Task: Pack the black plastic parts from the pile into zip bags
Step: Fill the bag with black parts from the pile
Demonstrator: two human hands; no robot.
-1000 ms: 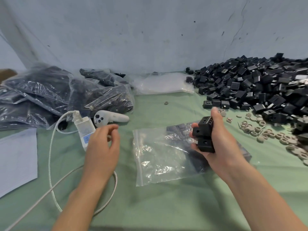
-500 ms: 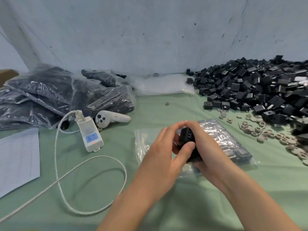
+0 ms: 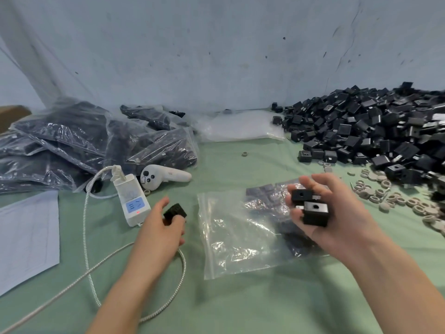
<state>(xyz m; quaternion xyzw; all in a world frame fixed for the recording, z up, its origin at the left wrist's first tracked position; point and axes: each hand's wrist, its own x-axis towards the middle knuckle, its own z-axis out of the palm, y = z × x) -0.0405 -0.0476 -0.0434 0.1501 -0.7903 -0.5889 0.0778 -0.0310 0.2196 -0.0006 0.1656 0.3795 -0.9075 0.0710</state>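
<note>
A big pile of black plastic parts (image 3: 375, 133) lies at the back right of the green table. A clear zip bag (image 3: 238, 235) lies flat in the middle, with some black parts showing in its far right end. My left hand (image 3: 163, 227) hovers just left of the bag's mouth, holding one black part (image 3: 175, 211) in its fingertips. My right hand (image 3: 330, 213) is above the bag's right side, palm up, gripping two stacked black parts (image 3: 311, 208).
Filled zip bags (image 3: 91, 143) are heaped at the back left. A white power adapter (image 3: 131, 200) with a braided cable (image 3: 101, 268) and a white controller (image 3: 166, 178) lie left of centre. Paper (image 3: 26, 237) sits at far left, empty bags (image 3: 238, 126) at the back, pale rings (image 3: 390, 196) right.
Half a second ago both hands met over the bag around the black parts. They have since separated: the left hand moved left holding one part, the right hand moved right with two.
</note>
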